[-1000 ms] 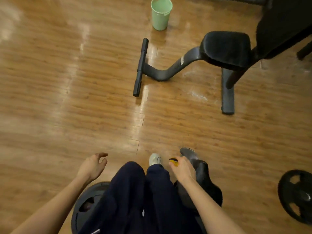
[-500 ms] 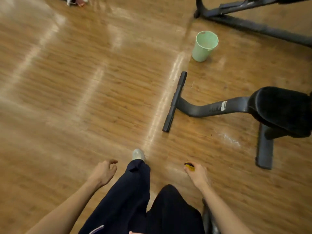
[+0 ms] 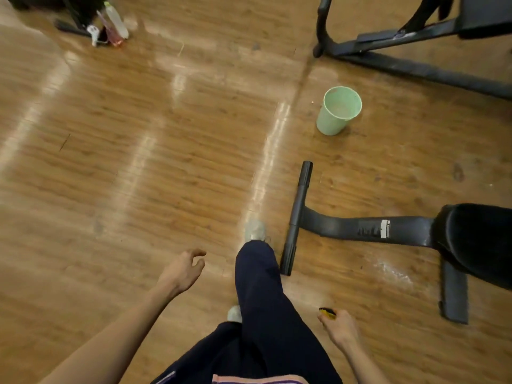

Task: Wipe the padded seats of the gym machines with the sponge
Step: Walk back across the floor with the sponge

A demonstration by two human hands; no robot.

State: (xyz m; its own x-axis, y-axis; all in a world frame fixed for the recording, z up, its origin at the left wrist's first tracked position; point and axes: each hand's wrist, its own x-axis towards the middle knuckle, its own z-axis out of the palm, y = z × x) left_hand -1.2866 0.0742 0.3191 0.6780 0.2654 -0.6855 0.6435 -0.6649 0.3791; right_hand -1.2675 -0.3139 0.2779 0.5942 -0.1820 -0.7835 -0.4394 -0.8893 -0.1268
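My right hand (image 3: 340, 327) hangs at the lower right and grips a small yellow sponge (image 3: 327, 312), most of it hidden in the fingers. My left hand (image 3: 184, 270) hangs loosely curled at the lower middle and holds nothing. A black padded seat (image 3: 482, 239) of a low gym machine shows at the right edge, on a dark curved frame (image 3: 352, 225) with a floor crossbar (image 3: 297, 214). My legs in dark trousers step forward between the hands.
A pale green plastic cup (image 3: 336, 110) stands on the wooden floor beyond the crossbar. The dark frame of another machine (image 3: 410, 65) crosses the top right. Bottles (image 3: 115, 23) and dark gear lie at the top left. Open floor fills the left.
The view has swung left and forward as I walk. The seat and cup have slid to the right of the frame. My right hand still holds the sponge.
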